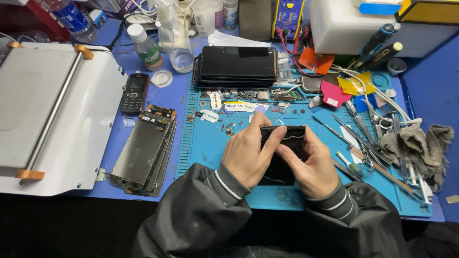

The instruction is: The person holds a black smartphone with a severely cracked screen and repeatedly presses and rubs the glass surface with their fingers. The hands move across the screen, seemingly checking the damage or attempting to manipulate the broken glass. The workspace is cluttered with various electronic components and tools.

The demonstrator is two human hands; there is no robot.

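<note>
A black phone [282, 148], dark and scuffed, sits between both hands just above the blue work mat [210, 143] at the near middle of the desk [425, 81]. The left hand [246, 153] curls around its left edge, fingers closed over the upper corner and thumb pressed on the face. The right hand [311, 165] wraps the right side, fingers folded around the edge and thumb laid across the glass, so both hands have a firm hold of it. Just beyond the phone, small screws, tabs and a razor blade [209, 115] lie scattered on the mat. Further back rests a stack of dark phones [236, 64]. To the right lie tweezers [334, 134], screwdrivers and a crumpled grey rag [420, 143]. To the left of the mat lies a pile of removed screens [143, 153], with a small keypad phone [135, 91] above it and a white flat machine [52, 114] with a steel bar at the far left.
</note>
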